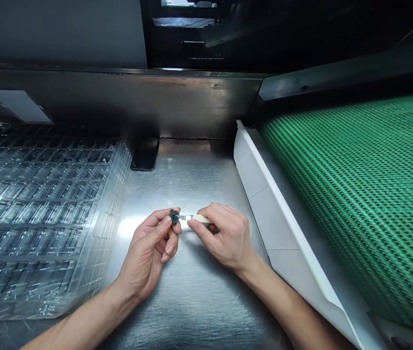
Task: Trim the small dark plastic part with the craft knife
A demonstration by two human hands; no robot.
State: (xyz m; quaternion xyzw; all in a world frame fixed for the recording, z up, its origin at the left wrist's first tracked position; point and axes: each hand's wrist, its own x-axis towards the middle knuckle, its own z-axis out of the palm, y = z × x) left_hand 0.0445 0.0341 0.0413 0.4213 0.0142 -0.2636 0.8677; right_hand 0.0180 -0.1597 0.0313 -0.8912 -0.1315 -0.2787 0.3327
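The left hand [155,243] pinches a small dark rubber-like part [174,217] between thumb and forefinger, fingers closed on it, just above the brushed steel worktop [192,301]. The right hand [224,236] is clamped around a small knife with a pale handle [202,219], its short blade [185,217] pointing left and meeting the edge of the part. Judged from this contact, trimming of the part is in progress; whether any flash is already removed cannot be told, as the part is too small and partly covered by the fingertips. No shavings are visible on the worktop beneath the hands. To the left, a stack of clear plastic compartment trays [46,214] lies on the bench, near the left wrist but not touching it; the view is blurred there, and whether the pockets hold parts cannot be confirmed. To the right, a white angled guard [265,194] borders a green mesh conveyor belt [355,194], which appears bare in the visible stretch. A dark block [144,153] sits at the rear of the worktop below the machine housing [119,97]. Nothing stands between the hands and the trays or the belt; the guard's raised edge lies close beside the right forearm.
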